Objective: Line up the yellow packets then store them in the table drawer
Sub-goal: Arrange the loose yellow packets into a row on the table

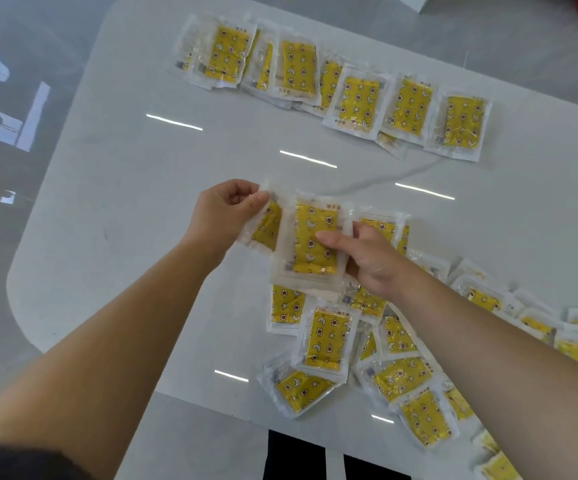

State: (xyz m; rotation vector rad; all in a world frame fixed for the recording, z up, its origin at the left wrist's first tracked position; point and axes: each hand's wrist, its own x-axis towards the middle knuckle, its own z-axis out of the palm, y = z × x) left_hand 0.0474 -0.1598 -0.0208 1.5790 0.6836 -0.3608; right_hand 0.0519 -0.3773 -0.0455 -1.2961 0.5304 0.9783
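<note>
Left hand (227, 216) is up over the white table (135, 220), thumb and curled fingers pinching the top corner of one yellow packet (267, 225), which hangs tilted below them. Right hand (370, 261) grips a small stack (310, 244) of packets, thumb flat across the yellow front, fingers tucked behind. The packet's edge slips behind the stack. A tidy row (336, 84) lies at the far side, a loose pile (395, 362) under the right arm.

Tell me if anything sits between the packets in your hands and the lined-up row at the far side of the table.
Nothing visible does. The left hand pinches one packet, the right hand holds a stack, and only bare table lies between them and the row. The drawer is out of view.
</note>
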